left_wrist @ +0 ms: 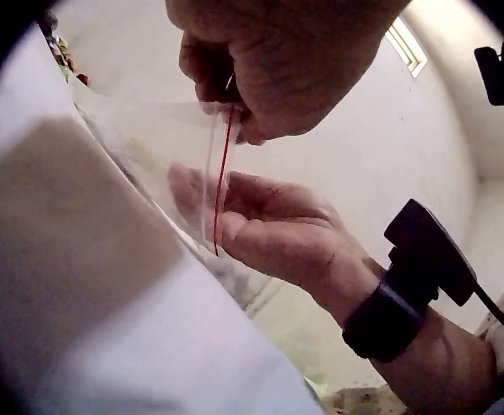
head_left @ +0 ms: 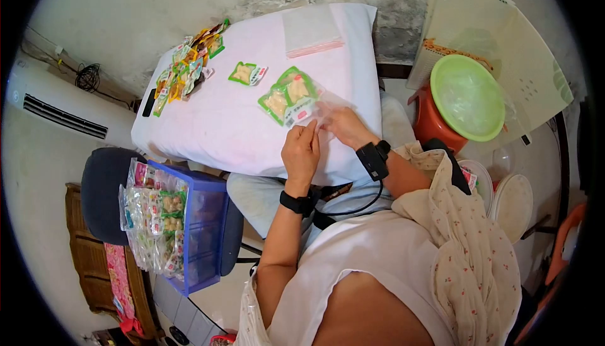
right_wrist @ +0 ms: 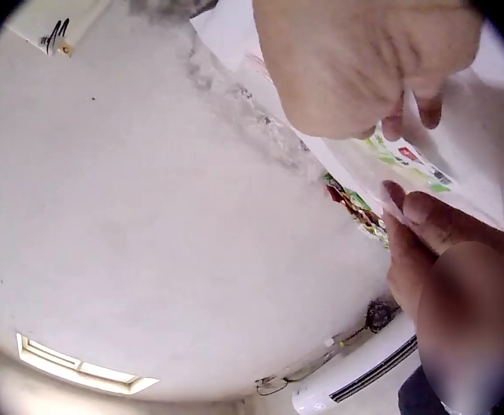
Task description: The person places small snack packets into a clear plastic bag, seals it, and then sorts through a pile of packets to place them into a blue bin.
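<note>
A clear zip bag (head_left: 333,99) lies over the near part of the white-covered table, with two green-edged snack packets (head_left: 291,94) showing through its film. My left hand (head_left: 300,154) pinches one end of the bag's mouth between thumb and fingers. At the other end my right hand (head_left: 345,126) grips the mouth, its thumb by the red zip strip (left_wrist: 223,181) and some fingers seen through the film in the left wrist view. Another green-edged packet (head_left: 244,74) lies just beyond the bag.
Several colourful packets (head_left: 186,69) are heaped at the table's far left, beside a black phone (head_left: 149,103). A stack of flat clear bags (head_left: 310,29) lies at the back. Left of my legs, a blue crate (head_left: 205,232) holds filled bags. A green basin (head_left: 466,97) stands at right.
</note>
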A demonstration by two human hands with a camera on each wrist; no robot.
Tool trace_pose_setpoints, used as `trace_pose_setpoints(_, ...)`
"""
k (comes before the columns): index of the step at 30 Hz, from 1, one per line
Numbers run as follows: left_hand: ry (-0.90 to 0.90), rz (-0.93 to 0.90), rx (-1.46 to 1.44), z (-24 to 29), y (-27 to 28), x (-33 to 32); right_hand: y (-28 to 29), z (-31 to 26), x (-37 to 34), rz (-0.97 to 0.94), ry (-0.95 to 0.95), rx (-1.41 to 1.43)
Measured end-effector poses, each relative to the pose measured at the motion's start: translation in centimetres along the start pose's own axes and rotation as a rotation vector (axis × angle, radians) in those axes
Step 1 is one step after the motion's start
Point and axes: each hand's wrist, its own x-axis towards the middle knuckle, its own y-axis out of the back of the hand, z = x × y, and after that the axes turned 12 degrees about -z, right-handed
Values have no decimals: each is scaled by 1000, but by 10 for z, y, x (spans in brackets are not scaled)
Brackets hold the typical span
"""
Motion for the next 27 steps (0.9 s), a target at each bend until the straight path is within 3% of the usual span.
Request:
trace_pose_setpoints(1, -4, -7, 14, 1, 0, 1, 6, 3, 3, 3, 2, 0)
trace_pose_setpoints(3, -11, -13, 30, 3, 0, 3, 18, 13, 10, -114, 165, -721)
trace_pose_setpoints(4, -2, -17, 25, 4, -1, 3, 10, 8, 9, -113, 167, -721)
trace_pose_setpoints(6, 8, -21, 21, 5, -2, 3, -8, 1, 8, 77, 67, 204)
trace_pose_setpoints(13, -53, 8, 43, 4, -2, 6, 3, 10, 23, 15, 101, 131)
trace_pose_setpoints(22, -63, -29, 14, 7, -2, 8, -21, 0, 30, 185, 115, 293)
trace_pose_setpoints(25, -48, -72, -53, -3, 3, 7, -21, -4, 21, 209, 88, 233)
trace_pose_setpoints(27, -48, -79, -110, -19, 4, 12, -6, 0, 15, 126, 79, 22)
